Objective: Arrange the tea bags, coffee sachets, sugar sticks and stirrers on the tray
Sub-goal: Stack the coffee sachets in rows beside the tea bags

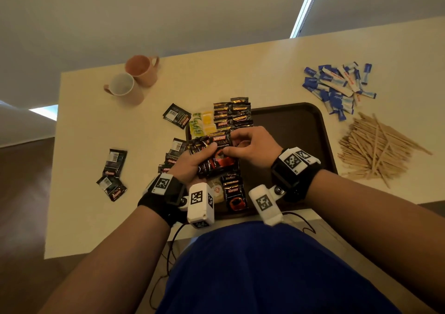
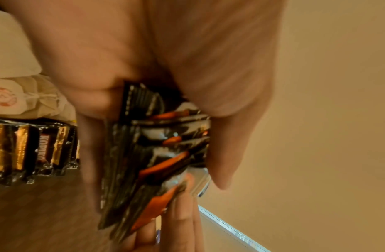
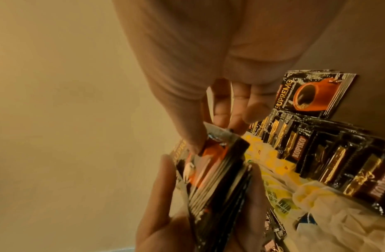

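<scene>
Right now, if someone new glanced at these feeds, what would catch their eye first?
Both hands, left and right, grip a fanned stack of black coffee sachets above the brown tray. To the right on the table lie the blue sugar sticks and the heap of wooden stirrers.

Both hands cover part of the tray (image 1: pixel 313 121), and the left wrist view blurs the held sachets (image 2: pixel 157 162).
</scene>
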A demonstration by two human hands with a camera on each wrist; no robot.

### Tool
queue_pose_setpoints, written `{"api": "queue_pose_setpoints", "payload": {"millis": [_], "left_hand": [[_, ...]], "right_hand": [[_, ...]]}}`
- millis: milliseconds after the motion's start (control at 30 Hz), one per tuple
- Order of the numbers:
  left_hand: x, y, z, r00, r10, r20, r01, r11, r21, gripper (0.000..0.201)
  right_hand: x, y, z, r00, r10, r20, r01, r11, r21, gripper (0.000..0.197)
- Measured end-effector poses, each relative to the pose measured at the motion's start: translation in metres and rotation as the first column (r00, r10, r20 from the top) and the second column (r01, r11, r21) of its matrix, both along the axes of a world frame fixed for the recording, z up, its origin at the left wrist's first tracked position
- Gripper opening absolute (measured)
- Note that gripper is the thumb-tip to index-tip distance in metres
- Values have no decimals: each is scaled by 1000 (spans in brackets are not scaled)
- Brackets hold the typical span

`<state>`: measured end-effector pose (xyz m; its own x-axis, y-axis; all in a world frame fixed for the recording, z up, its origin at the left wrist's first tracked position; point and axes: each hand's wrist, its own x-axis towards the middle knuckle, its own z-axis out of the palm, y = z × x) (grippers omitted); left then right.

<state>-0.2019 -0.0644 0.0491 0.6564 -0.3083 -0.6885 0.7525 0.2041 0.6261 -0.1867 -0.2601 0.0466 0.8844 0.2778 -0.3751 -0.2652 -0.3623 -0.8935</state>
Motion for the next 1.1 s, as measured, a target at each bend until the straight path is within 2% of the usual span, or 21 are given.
{"api": "queue_pose_setpoints", "payload": {"millis": [67, 133, 300, 500, 633, 733, 933, 1000, 1100], "left_hand": [[3, 7, -6, 1000, -5, -10, 5, 1000, -7, 67], [5, 12, -11, 1000, 11, 11, -11, 998, 63, 62], [5, 16, -15, 999, 38, 17, -38, 998, 49, 59], [7, 19, -11, 997, 40, 64, -43, 998, 55, 53], [9, 22, -10, 996, 53, 69, -60, 992, 115, 55], [11, 21, -11, 995, 63, 75, -75, 983, 169, 58], [14, 19, -5, 984, 161, 75, -177, 934, 312, 18], [17, 24, -5, 979, 184, 85, -202, 915, 349, 16], [21, 32, -10, 975, 204, 89, -223, 889, 400, 29]], "right_hand": [[2, 1, -3, 997, -73, -33, 72, 997, -27, 25], [4, 2, -4, 989, -114, -90, 112, 993, -28, 30], [6, 6, -1, 977, -149, -154, 154, 988, 17, 36], [8, 13, 5, 979, -151, -136, 155, 988, 22, 32], [11, 13, 6, 993, -118, -10, 118, 991, -57, 24], [12, 13, 11, 997, -60, 39, 62, 997, -44, 23], [15, 9, 18, 999, -23, 28, 21, 997, 75, 25], [15, 5, 20, 997, -83, -10, 83, 988, 132, 20], [16, -11, 14, 942, -309, -132, 329, 927, 180, 24]]}}
